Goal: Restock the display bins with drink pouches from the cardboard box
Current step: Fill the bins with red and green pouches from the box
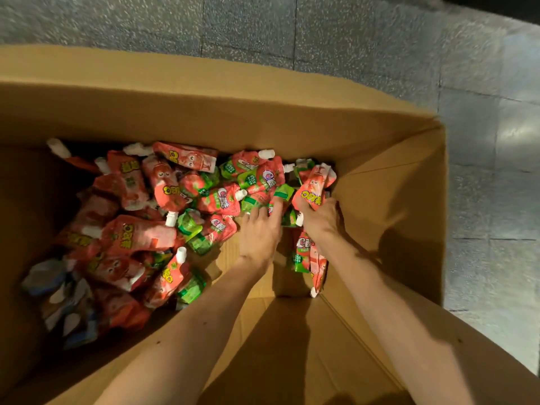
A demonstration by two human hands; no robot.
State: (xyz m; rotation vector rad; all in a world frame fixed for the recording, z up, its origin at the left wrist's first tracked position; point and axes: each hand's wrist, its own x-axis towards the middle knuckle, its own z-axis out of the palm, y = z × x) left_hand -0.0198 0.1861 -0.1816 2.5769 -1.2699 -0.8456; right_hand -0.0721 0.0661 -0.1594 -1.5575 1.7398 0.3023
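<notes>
A: Grey speckled floor tiles (350, 39) all round, and the cardboard box (204, 112) stands open on them. Which step is this?

B: Picking, I'd say. Seen from the head camera, drink pouches (140, 229) lie heaped in the bottom of the box. The right hand (320, 222) has its grip clenched round a red pouch (311, 190) by the right wall. The left hand (258, 232) is released, fingers flat on the heap just beside.

A: And next?

B: Probably gather more, then lift clear. No display bins in view.
</notes>
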